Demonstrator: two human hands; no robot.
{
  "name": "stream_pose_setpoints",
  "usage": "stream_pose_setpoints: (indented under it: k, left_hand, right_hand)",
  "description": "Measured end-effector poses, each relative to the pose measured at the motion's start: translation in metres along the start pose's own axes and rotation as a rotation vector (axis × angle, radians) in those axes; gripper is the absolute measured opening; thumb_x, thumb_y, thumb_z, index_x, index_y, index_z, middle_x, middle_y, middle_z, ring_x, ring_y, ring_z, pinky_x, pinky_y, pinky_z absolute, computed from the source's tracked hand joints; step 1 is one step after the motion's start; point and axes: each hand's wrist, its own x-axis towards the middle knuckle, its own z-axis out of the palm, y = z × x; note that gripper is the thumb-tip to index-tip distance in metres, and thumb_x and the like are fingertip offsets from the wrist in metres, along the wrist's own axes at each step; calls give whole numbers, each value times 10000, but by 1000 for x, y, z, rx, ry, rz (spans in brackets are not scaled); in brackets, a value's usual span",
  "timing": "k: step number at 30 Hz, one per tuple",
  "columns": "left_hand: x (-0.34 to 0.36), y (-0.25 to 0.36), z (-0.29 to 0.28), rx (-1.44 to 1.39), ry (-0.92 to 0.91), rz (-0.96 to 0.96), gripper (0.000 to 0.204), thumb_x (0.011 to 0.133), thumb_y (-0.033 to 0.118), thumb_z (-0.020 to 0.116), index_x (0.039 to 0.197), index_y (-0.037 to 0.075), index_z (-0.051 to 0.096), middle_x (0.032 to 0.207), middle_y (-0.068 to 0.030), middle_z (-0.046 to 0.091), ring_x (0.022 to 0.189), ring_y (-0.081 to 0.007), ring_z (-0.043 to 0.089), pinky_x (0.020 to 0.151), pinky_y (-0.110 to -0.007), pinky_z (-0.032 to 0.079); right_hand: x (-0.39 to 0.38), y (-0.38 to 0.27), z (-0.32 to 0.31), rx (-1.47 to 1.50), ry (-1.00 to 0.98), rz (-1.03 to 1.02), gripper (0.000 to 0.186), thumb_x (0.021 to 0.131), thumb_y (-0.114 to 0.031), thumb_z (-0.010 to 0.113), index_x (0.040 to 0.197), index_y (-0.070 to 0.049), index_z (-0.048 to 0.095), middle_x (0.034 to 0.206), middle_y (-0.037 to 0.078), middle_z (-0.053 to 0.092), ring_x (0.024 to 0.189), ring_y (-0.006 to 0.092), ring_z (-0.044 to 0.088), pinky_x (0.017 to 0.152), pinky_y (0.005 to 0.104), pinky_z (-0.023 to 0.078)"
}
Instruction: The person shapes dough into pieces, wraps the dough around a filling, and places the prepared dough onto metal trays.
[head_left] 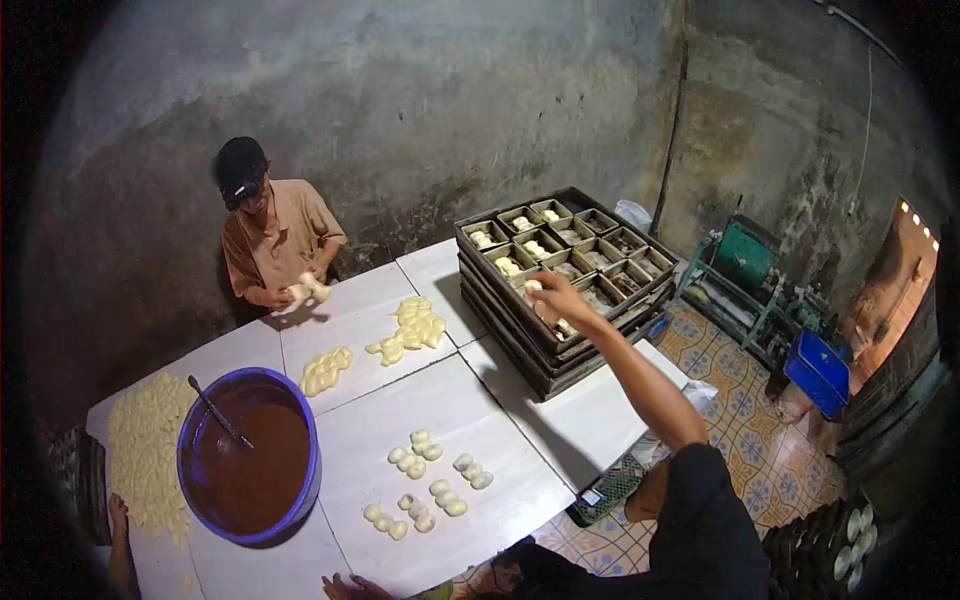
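Observation:
My right hand (562,298) reaches over the top tray of square baking tins (570,233), fingers closed on a small pale dough piece (533,287). Several tins hold pale dough; others show only their dark insides. At the lower edge, my left hand (352,588) rests at the white table's border, fingers spread, with nothing seen in it. Beyond it on the table lie several small knotted dough pieces (448,497), some with dark specks. The left hand is partly cut off by the picture's edge.
A blue basin (312,470) of brown filling holds a long-handled utensil (220,412). Dough strips (150,440) cover the left end; larger dough lumps (412,328) lie farther back. Across the table a co-worker (275,235) handles dough. Another person's hand (118,512) is at left. A green machine (745,255) stands right.

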Motion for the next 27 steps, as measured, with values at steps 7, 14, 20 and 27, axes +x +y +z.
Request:
stream_pose_setpoints:
  k: [7,14,20,27]
  left_hand:
    - [-12,-2,18,8,30,89,321,982,337,489,1044,59,636,1148,-160,623,1027,-338,600,866,-481,481]
    - [-16,-24,64,-28,-46,28,259,923,189,542,1097,0,579,1260,-193,567,1160,-373,527,969,-497,407]
    - [-36,-53,82,60,-142,-86,274,918,167,506,1116,-3,587,1251,-198,576,1182,-355,520,1000,-476,393]
    - [-38,-51,89,-72,-41,-124,271,913,201,543,1137,57,599,1274,-117,584,1229,-317,493,1019,-447,379]
  right_hand:
    - [107,74,-21,-474,-254,84,617,809,-309,649,1274,68,496,1056,217,625,860,236,599,718,360,474]
    - [56,56,-17,-575,30,-284,666,816,-28,524,1424,21,258,1403,303,382,1302,414,405,1101,438,304]
    - [-95,24,84,117,-119,-273,253,912,-6,481,1158,36,522,1147,145,552,959,195,567,775,274,478]
    - [-217,79,236,-460,-688,-223,800,836,-227,650,1462,-16,200,1295,345,370,1194,462,347,940,555,342]
